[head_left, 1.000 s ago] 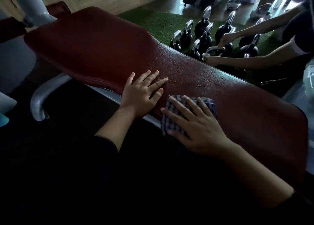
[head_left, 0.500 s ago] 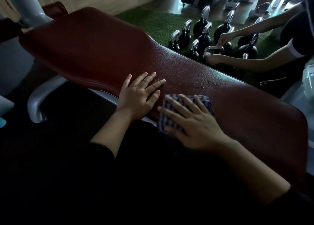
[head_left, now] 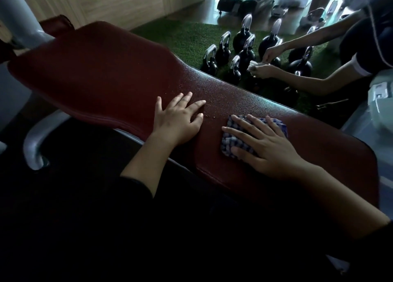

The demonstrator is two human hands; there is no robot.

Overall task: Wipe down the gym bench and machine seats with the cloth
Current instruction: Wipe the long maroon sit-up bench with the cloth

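A long dark red padded gym bench (head_left: 102,77) runs from the upper left to the lower right. My left hand (head_left: 177,120) lies flat on its near edge, fingers spread and straight. My right hand (head_left: 263,145) presses a blue and white checked cloth (head_left: 230,142) flat onto the pad, further right, fingers straight and spread over it. Most of the cloth is hidden under that hand. Small wet specks dot the pad between and beyond my hands.
Behind the bench, several black kettlebells (head_left: 243,36) stand on green turf (head_left: 191,36). Another person's hands (head_left: 263,69) work among them with a white rag. A grey metal frame leg (head_left: 36,141) curves below the bench at left; a grey post stands at upper left.
My right hand has slid the cloth to the right along the pad, away from my left hand, opening a gap between them. My left hand stays in place.
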